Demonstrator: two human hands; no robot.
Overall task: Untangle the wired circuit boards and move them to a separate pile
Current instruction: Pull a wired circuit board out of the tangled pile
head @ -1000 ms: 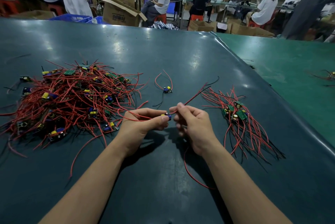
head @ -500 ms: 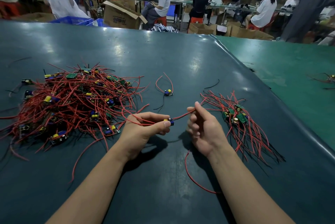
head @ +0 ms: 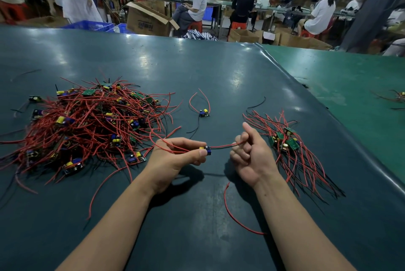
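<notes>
Mid-frame, just below centre: your left hand [head: 175, 159] pinches one small circuit board [head: 206, 150] between thumb and forefinger, with several red wires trailing from that hand back toward the tangle. Your right hand [head: 252, 156] is curled round the red and black leads [head: 223, 146] running off the board's right side, thumb up; the leads look taut between the two hands. A loose red wire [head: 236, 216] curves along the mat below your right wrist; where its upper end goes is hidden by the hand.

Big tangled pile [head: 87, 126] fills the left of the frame, red wire over many boards. The sorted pile [head: 287, 145] lies right of centre, just beyond your right hand, boards clustered and wires fanned toward the lower right. One single board [head: 204, 113] sits alone between the piles, above your hands. All on the dark green mat [head: 197, 69].

Step in hand, by my read: drawing this board's leads straight, the board nearly free of the tangle.

Next move likely calls for checking that the wires in your left hand aren't snagged in the heap, then carrying board and leads rightward and laying them on the sorted pile, wires running the same way. Pull gently, or the heap could drag along.
</notes>
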